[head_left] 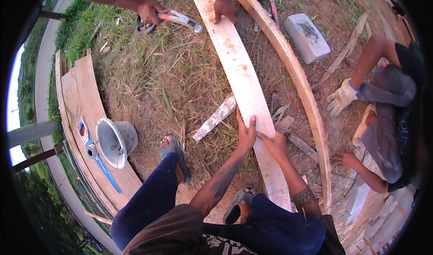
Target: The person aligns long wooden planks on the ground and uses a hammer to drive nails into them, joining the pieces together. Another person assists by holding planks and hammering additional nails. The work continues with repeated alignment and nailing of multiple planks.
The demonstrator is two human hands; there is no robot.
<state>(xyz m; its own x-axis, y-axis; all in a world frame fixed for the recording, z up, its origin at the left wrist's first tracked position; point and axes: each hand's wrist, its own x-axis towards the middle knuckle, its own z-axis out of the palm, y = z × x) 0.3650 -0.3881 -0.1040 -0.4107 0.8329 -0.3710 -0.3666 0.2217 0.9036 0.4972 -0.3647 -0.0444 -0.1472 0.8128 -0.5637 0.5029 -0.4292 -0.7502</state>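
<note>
A long pale wooden plank (244, 80) runs from the top of the view down toward my legs. My left hand (246, 132) is closed on its left edge, thumb on top. My right hand (274, 144) grips the right edge, its thumb near the other one; the fingers beneath are hidden. At the far end a co-worker's hand (224, 9) presses on the plank, near a small upright nail (214, 31). Their other hand holds a hammer (180, 20) left of the board. A rough piece of wood (216, 118) lies by the plank, partly under it.
A second timber (295, 70) lies to the right, beyond it a concrete block (308, 38) and another hammer (273, 5). Another person with one glove (343, 97) crouches at right. A bucket (118, 142) and handsaw (103, 165) rest on boards (83, 86) at left.
</note>
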